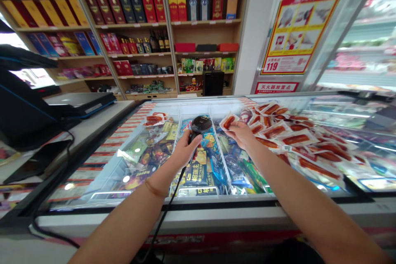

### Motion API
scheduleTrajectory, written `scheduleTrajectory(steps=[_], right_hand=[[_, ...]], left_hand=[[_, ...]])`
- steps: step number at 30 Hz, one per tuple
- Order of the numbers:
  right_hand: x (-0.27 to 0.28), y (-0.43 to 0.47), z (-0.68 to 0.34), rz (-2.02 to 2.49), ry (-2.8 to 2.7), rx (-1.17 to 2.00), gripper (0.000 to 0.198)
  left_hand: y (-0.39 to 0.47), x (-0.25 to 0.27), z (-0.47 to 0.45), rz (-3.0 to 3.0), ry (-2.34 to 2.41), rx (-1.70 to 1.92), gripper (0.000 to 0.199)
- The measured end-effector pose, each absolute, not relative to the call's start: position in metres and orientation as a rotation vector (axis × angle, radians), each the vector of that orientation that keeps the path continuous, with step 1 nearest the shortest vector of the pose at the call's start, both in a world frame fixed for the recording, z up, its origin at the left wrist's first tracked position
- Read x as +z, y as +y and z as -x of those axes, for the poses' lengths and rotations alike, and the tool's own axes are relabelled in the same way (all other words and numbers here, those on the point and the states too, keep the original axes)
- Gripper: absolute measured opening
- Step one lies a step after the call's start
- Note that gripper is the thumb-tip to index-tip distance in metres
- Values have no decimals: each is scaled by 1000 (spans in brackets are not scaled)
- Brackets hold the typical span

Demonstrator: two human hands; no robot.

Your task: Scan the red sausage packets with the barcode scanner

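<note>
Clamping left grip point(186, 147) around scanner point(201, 123); pinching sausage packet point(228, 122) in right grip point(243, 133), right of scanner; seemingly lining up scanning, likely calling next for angling sausage packet toward scanner.

"What is the person wearing on the left forearm point(136, 216)?"
"A thin tan band point(156, 189) is circling it near the wrist, in the lower left of the frame."
"And the right forearm point(297, 194)?"
"It's showing bare, running toward the lower right corner. The left hand point(185, 148) and right hand point(241, 133) are showing bare too, around the middle."
</note>
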State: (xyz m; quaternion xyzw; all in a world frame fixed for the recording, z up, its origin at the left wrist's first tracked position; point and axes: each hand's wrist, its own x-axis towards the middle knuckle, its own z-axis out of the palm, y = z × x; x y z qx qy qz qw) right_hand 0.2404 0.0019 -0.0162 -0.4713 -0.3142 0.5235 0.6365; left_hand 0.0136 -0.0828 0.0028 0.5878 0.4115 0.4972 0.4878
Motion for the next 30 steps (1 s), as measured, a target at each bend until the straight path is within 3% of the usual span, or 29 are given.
scheduleTrajectory(steps=[6,12,17,30], right_hand=[[-25,4,-239,886,-780,1218,40],[-24,-2,-229,962,-987,915,61],[-14,-9,-221,901,-1081,707,56],[-8,-16,-211,869,-1065,570,49]], left_hand=[[-83,4,-13,-1446,982,1219,49],[-83,5,-11,-1473,966,1154,52],[-87,8,-11,-1513,912,1161,51],[-107,18,-25,-1401,716,1178,50]])
